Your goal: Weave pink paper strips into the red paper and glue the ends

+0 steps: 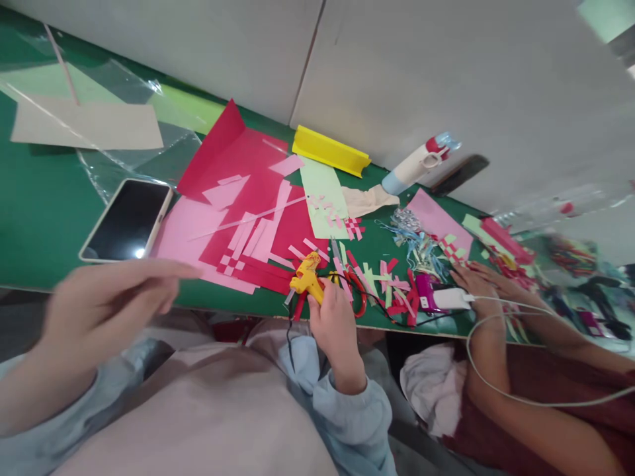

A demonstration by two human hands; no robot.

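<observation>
My right hand (335, 320) is wrapped round the handle of a yellow glue gun (307, 276) at the table's front edge. Its black cord hangs down below. Left of it, my left hand (114, 304) is raised near the front edge with the index finger stretched out; no object shows in it, and it is slightly blurred. Red paper sheets (258, 172) and pink paper (191, 228) lie between and beyond my hands. A small pink and red woven piece (231, 264) rests on the red paper.
A phone (126, 221) lies at left, below clear plastic. Paper strips (391, 287) and red scissors (362, 297) are right of the glue gun. A bottle (411, 165) stands behind. At right, another person's hands (479, 284) are near a white plug (451, 298) and cable.
</observation>
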